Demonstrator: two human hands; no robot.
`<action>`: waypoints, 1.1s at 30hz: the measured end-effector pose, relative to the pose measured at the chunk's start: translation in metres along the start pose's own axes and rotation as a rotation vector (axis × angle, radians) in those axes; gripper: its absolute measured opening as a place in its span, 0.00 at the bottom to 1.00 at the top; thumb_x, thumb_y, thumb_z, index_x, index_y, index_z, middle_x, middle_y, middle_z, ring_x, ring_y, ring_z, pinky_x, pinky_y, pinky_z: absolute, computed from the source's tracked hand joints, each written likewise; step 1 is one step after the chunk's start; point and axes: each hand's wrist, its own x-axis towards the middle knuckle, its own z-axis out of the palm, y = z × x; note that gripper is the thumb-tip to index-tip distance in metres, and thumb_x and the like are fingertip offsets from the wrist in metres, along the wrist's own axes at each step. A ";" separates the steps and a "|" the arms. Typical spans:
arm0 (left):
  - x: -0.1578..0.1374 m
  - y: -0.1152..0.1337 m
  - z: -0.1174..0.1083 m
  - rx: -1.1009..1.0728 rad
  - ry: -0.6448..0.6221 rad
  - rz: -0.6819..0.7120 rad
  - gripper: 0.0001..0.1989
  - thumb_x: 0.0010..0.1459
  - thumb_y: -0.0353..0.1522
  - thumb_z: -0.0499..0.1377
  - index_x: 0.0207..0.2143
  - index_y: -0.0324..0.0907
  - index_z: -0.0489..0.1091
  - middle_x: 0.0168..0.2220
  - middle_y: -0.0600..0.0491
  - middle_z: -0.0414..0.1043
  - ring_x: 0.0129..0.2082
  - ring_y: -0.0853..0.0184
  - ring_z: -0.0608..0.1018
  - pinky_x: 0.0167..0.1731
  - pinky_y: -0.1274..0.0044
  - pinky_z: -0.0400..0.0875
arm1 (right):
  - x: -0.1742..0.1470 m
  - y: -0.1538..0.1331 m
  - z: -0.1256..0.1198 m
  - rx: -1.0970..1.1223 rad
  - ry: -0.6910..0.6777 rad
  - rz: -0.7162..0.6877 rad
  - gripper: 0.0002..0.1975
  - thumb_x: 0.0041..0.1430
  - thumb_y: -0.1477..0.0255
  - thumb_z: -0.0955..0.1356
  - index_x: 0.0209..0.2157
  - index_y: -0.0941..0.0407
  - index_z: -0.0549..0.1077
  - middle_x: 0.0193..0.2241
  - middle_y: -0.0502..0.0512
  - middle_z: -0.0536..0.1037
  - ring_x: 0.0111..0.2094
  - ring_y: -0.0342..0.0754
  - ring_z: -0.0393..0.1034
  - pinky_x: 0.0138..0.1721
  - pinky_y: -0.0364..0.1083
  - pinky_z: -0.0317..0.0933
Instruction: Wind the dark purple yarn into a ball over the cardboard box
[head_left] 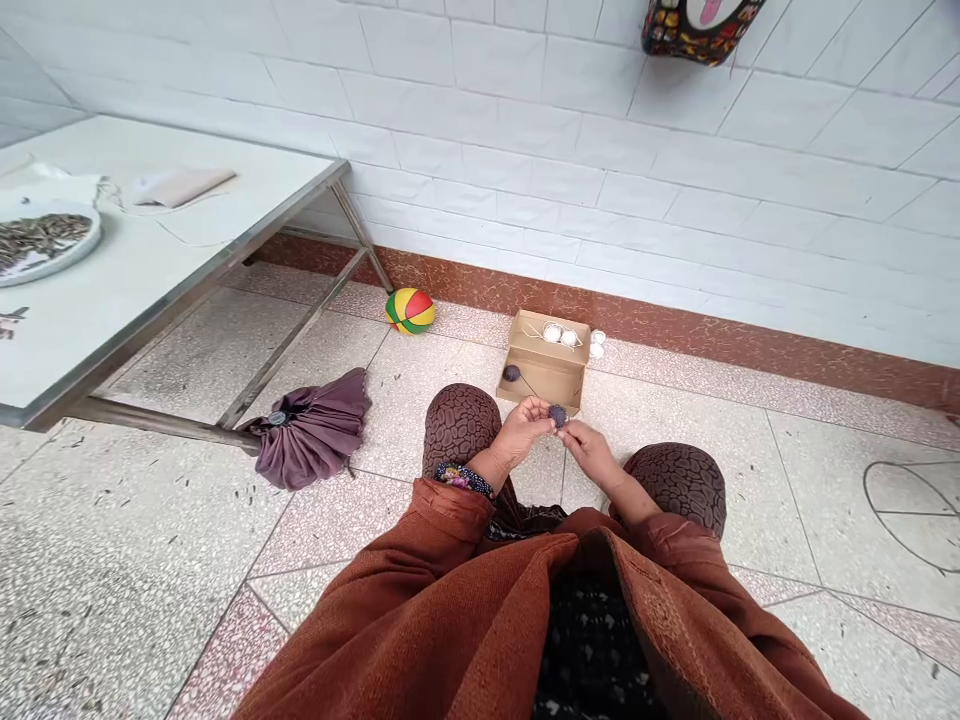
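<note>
Between my knees, both hands meet at a small, rounded piece of dark purple-grey yarn work (557,415). My left hand (519,432) pinches it from the left. The fingertips of my right hand (594,455) close on its lower right edge; whether they also hold a thin tool is too small to tell. A dark strand runs from the piece to a dark yarn ball (511,373) inside an open cardboard box (566,385) on the floor, just beyond my hands. White yarn balls (553,333) rest in the box's raised lid, with loose white thread around them.
More white balls (598,343) lie beside the lid by the wall. A colourful ball (410,311) sits near the leg of a white table (247,180), which carries a tray (94,235) of dried pieces. A folded purple umbrella (315,430) leans at the table's lower rail.
</note>
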 end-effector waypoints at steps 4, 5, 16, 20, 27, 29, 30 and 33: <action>0.004 -0.002 -0.003 0.084 0.128 0.038 0.25 0.37 0.35 0.75 0.35 0.41 0.67 0.29 0.60 0.71 0.29 0.75 0.72 0.37 0.78 0.66 | -0.002 -0.012 -0.002 -0.021 -0.099 -0.099 0.19 0.74 0.58 0.61 0.38 0.52 0.78 0.33 0.57 0.79 0.36 0.52 0.75 0.42 0.50 0.71; 0.004 -0.003 -0.002 0.109 0.127 0.038 0.24 0.36 0.33 0.76 0.34 0.41 0.68 0.28 0.60 0.71 0.29 0.75 0.71 0.36 0.78 0.65 | 0.003 -0.012 -0.008 -0.030 -0.087 -0.108 0.18 0.74 0.59 0.62 0.39 0.52 0.79 0.33 0.57 0.79 0.37 0.52 0.75 0.42 0.50 0.71; 0.002 0.001 -0.001 -0.009 0.044 0.020 0.24 0.40 0.34 0.75 0.37 0.42 0.66 0.31 0.59 0.72 0.30 0.74 0.72 0.38 0.76 0.66 | 0.010 -0.008 -0.014 0.015 -0.127 -0.027 0.19 0.73 0.57 0.62 0.33 0.52 0.76 0.32 0.55 0.79 0.35 0.51 0.75 0.41 0.50 0.71; 0.006 -0.002 -0.001 0.243 0.097 0.058 0.21 0.39 0.29 0.73 0.34 0.41 0.67 0.28 0.61 0.68 0.28 0.75 0.68 0.35 0.78 0.63 | 0.023 -0.020 -0.033 0.056 -0.183 -0.105 0.16 0.73 0.57 0.64 0.37 0.52 0.78 0.33 0.54 0.79 0.35 0.49 0.74 0.40 0.48 0.69; 0.006 -0.005 0.002 0.075 -0.099 0.008 0.23 0.41 0.34 0.75 0.37 0.41 0.68 0.30 0.58 0.73 0.30 0.73 0.73 0.37 0.76 0.67 | 0.048 0.010 -0.036 -0.003 -0.056 0.027 0.19 0.72 0.56 0.64 0.32 0.53 0.76 0.30 0.54 0.77 0.33 0.49 0.72 0.38 0.47 0.67; 0.008 -0.003 0.000 -0.024 -0.011 0.024 0.24 0.42 0.36 0.75 0.37 0.42 0.67 0.32 0.58 0.73 0.32 0.72 0.74 0.39 0.75 0.69 | 0.039 0.010 -0.022 -0.004 -0.095 0.040 0.20 0.72 0.56 0.63 0.31 0.53 0.75 0.29 0.54 0.77 0.33 0.49 0.72 0.37 0.47 0.67; 0.009 -0.002 -0.001 -0.041 0.048 0.039 0.24 0.41 0.36 0.75 0.37 0.42 0.67 0.31 0.58 0.72 0.31 0.72 0.74 0.39 0.75 0.69 | 0.034 0.007 -0.017 0.008 -0.145 0.012 0.20 0.73 0.56 0.63 0.32 0.53 0.75 0.29 0.54 0.77 0.33 0.49 0.72 0.38 0.47 0.67; 0.011 0.000 -0.003 0.039 0.203 0.091 0.24 0.39 0.35 0.75 0.36 0.42 0.67 0.29 0.60 0.71 0.30 0.73 0.73 0.38 0.76 0.69 | 0.026 -0.005 -0.016 0.066 -0.260 -0.105 0.19 0.73 0.55 0.63 0.35 0.52 0.76 0.30 0.54 0.77 0.34 0.49 0.73 0.39 0.48 0.68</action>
